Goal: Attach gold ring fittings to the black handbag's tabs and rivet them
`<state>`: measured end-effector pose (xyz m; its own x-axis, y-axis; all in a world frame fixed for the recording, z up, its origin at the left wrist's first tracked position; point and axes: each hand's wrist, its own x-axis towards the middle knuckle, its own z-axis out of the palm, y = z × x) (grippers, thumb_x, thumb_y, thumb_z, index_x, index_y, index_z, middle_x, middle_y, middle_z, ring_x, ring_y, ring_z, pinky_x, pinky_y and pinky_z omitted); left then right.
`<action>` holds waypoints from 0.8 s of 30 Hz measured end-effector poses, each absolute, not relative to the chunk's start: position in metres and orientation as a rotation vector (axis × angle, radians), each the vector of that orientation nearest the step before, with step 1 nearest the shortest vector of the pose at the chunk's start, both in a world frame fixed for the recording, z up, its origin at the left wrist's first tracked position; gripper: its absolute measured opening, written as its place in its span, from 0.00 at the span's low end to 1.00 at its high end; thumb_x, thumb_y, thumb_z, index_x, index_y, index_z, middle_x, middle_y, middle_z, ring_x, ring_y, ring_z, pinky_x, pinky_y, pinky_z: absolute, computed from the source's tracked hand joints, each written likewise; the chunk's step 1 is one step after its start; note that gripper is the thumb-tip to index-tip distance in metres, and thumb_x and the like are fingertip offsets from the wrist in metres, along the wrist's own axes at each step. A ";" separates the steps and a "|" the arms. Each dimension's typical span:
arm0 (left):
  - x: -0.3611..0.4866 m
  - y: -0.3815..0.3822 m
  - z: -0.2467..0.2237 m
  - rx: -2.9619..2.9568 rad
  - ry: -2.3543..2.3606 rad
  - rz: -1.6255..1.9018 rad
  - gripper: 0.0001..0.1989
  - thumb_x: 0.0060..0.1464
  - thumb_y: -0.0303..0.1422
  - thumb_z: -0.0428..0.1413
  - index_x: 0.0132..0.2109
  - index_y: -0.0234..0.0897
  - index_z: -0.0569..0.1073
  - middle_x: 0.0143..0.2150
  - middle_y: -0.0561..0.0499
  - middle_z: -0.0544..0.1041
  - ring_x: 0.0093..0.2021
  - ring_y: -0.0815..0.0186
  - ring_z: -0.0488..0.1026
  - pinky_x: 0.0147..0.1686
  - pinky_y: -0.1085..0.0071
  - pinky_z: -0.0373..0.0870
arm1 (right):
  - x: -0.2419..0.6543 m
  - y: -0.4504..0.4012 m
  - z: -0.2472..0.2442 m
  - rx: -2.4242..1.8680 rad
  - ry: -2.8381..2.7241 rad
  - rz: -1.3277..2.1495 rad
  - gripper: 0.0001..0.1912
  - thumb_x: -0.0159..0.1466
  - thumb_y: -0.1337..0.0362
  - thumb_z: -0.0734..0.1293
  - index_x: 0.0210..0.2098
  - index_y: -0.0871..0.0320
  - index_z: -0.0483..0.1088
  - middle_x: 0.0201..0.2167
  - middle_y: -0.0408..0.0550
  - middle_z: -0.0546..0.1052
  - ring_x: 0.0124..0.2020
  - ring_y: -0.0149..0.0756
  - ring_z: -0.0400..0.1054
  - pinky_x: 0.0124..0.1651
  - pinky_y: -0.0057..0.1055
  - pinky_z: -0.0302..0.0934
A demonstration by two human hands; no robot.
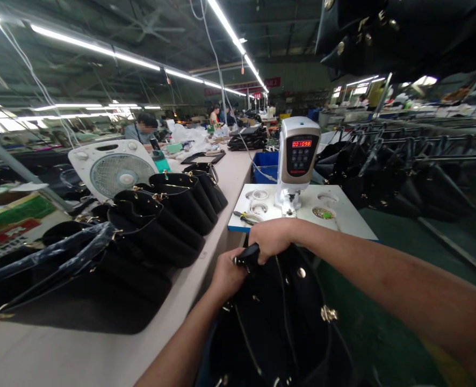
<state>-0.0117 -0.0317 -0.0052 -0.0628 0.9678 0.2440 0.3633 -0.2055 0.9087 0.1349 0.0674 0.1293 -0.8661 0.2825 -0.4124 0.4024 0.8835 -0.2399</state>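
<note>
A black bag [302, 322] with gold-coloured fittings hangs open in front of me, below the near edge of the machine's white table. Both my hands are at its upper left edge, close together. My left hand [228, 274] is closed round a black strap piece [249, 257] with a metal fitting. From above, my right hand [273, 236] grips the same piece with curled fingers. Just beyond stands a white and grey machine [298, 153] with a red lit display, its small press head over the white tabletop [346, 217].
Several black bags [161, 226] line the long pale table [189, 290] at the left, with a white fan [121, 169] behind them. Pliers [246, 217] and cups of small metal parts [323, 214] are on the machine's top. More bags hang from racks at the right. People sit farther back.
</note>
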 end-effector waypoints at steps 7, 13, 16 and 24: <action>-0.032 -0.056 0.051 1.417 1.111 0.657 0.10 0.41 0.30 0.70 0.31 0.31 0.79 0.27 0.55 0.76 0.26 0.72 0.66 0.28 0.77 0.67 | 0.168 0.086 0.110 0.543 2.396 -1.289 0.27 0.52 0.42 0.78 0.40 0.57 0.79 0.26 0.38 0.76 0.26 0.30 0.68 0.28 0.26 0.59; -0.028 -0.070 0.017 1.128 1.069 0.723 0.14 0.39 0.32 0.72 0.27 0.31 0.75 0.23 0.57 0.68 0.24 0.74 0.59 0.26 0.77 0.60 | 0.174 0.074 0.072 0.736 2.864 -1.285 0.22 0.55 0.44 0.77 0.33 0.57 0.80 0.28 0.40 0.78 0.30 0.31 0.69 0.33 0.27 0.57; -0.021 -0.077 -0.003 1.011 1.046 0.752 0.17 0.37 0.36 0.74 0.26 0.31 0.74 0.22 0.57 0.67 0.23 0.75 0.59 0.25 0.77 0.59 | 0.176 0.070 0.057 0.689 2.867 -1.351 0.22 0.59 0.44 0.74 0.32 0.58 0.80 0.28 0.41 0.78 0.32 0.32 0.70 0.34 0.28 0.57; -0.010 -0.100 -0.038 0.805 1.128 0.942 0.27 0.36 0.50 0.75 0.26 0.32 0.73 0.22 0.56 0.68 0.22 0.74 0.61 0.23 0.77 0.60 | 0.171 0.077 -0.008 0.640 2.403 -1.818 0.28 0.60 0.42 0.73 0.20 0.60 0.68 0.17 0.34 0.60 0.22 0.24 0.52 0.27 0.27 0.47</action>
<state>-0.0104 -0.1000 -0.0384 0.1500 0.9163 -0.3714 -0.2020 0.3961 0.8957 0.1711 0.0774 -0.0082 -0.9120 0.2877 -0.2924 0.3596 0.2179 -0.9073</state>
